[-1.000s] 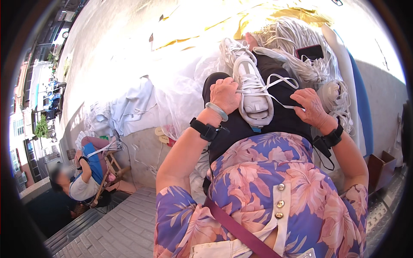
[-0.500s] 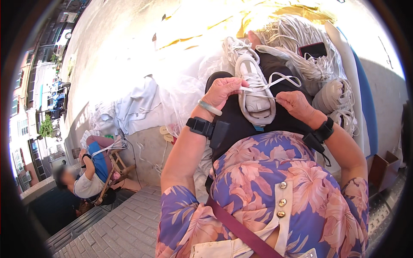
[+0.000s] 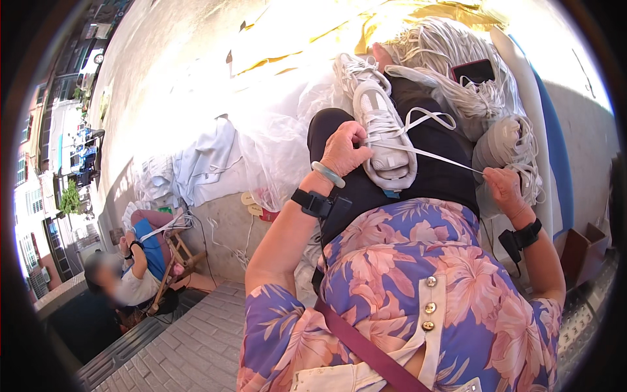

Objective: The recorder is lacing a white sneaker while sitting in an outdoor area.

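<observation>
A pale grey-white sneaker [image 3: 394, 160] rests across my lap, its heel opening nearest me. From its eyelets a flat white shoelace [image 3: 450, 161] stretches tight to the right. My right hand [image 3: 505, 189] pinches that lace's end, well clear of the shoe. Another stretch of lace loops loosely above it over my right leg. Beside the shoe's left edge is my left hand [image 3: 346, 149], loosely curled, with a gap between thumb and forefinger. I see nothing held in it. A second sneaker [image 3: 356, 70] lies just beyond the first one's toe.
Bundles of white laces [image 3: 434, 49] lie at the far right, with a dark phone [image 3: 473, 72] on them. A rolled lace bundle [image 3: 506, 144] stands nearer. White plastic sheeting [image 3: 271, 144] covers the left side. Another person [image 3: 134, 261] sits on a wooden chair at far left.
My right hand has moved right and down, drawing the lace out longer. My left hand has let go of the lace and lowered slightly beside the shoe.
</observation>
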Tool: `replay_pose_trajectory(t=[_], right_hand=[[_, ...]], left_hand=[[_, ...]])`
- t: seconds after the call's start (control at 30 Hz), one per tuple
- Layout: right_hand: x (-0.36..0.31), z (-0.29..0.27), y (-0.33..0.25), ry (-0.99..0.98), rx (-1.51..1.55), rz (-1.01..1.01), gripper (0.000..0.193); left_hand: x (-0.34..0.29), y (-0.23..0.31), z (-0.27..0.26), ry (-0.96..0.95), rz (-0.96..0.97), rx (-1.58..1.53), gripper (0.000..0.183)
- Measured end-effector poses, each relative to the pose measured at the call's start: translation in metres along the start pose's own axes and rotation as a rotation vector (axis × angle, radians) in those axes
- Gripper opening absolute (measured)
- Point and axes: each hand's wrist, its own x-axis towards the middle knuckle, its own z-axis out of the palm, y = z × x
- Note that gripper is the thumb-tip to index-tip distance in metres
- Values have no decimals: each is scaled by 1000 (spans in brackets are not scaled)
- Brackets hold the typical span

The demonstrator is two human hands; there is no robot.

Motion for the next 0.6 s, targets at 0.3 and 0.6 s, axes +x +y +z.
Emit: replay_pose_trajectory(t=[0.3, 0.6], right_hand=[[97, 56, -58, -82, 306, -95, 39], [113, 102, -69, -147, 276, -8, 35]], left_hand=[[9, 23, 30, 219, 350, 301, 8], [16, 24, 59, 229, 368, 558, 10]])
